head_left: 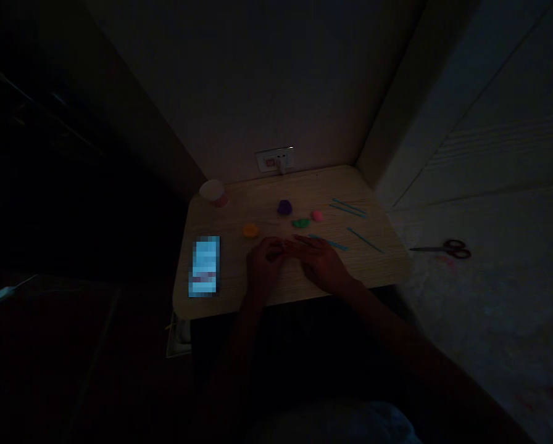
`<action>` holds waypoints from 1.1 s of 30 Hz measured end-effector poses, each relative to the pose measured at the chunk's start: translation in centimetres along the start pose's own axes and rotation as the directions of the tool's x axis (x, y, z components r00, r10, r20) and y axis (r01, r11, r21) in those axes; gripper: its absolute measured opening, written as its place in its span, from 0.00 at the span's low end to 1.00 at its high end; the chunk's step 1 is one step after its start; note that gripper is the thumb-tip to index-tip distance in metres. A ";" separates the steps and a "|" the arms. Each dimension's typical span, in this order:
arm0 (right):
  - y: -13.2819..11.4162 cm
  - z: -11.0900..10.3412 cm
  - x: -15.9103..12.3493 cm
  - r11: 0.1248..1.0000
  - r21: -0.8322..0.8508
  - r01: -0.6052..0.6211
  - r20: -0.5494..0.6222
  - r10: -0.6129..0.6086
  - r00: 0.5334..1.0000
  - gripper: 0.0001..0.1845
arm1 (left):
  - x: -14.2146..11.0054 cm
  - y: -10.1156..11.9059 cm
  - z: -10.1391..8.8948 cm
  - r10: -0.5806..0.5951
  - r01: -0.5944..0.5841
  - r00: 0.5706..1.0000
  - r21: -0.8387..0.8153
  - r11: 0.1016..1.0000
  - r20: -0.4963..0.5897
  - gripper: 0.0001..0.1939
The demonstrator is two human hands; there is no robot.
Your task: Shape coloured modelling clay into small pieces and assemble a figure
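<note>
In the dim head view, my left hand and my right hand meet over the front half of a small wooden table. The left fingers are curled in a pinch, and the right fingertips reach across to them. Whatever lies between the fingertips is too dark and small to make out. Just beyond them are an orange lump, a purple lump, a green leaf-like piece and a pink ball, which look like modelling clay. A thin blue-green stick lies beside my right fingers.
More blue-green sticks lie on the table's right side. A lit phone lies at the left, with a paper cup behind it. A wall socket is above the back edge. Scissors rest on the pale surface at right.
</note>
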State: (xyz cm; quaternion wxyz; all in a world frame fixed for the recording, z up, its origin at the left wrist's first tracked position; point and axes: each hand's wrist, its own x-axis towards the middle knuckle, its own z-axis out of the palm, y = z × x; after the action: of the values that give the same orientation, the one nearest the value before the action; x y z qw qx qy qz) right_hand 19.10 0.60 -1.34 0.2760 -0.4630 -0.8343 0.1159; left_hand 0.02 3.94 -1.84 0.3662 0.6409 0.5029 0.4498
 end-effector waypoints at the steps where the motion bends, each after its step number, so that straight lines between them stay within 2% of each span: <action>1: 0.0 0.0 0.0 1.000 -0.006 0.001 0.003 -0.001 1.000 0.40 | 0.0 0.0 0.0 0.000 0.000 1.000 0.003 1.000 0.002 0.15; 14: -0.2 -0.1 -0.2 0.999 -0.038 -0.018 0.023 0.018 1.000 0.40 | 0.2 -0.3 -0.3 0.049 -0.053 0.998 0.131 0.990 0.035 0.13; 22: -0.2 -0.2 -0.2 0.999 -0.030 -0.018 0.017 0.019 1.000 0.41 | 0.3 -0.6 -0.3 0.070 -0.075 0.997 0.171 0.982 0.039 0.14; 28: -0.2 -0.3 -0.2 0.999 -0.031 -0.020 -0.002 0.020 1.000 0.39 | 0.4 -0.2 -0.5 0.126 -0.134 0.989 0.108 0.985 0.079 0.19; 33: -0.1 -0.3 -0.3 1.000 -0.031 -0.001 0.002 0.001 1.000 0.40 | 0.4 -0.1 -0.3 0.050 -0.051 0.997 0.012 0.999 0.058 0.17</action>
State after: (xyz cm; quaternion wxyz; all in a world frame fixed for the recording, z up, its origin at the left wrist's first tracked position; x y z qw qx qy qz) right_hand 19.31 0.29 -1.18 0.2678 -0.4676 -0.8360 0.1038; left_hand -0.21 4.39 -1.73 0.3649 0.6686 0.4786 0.4368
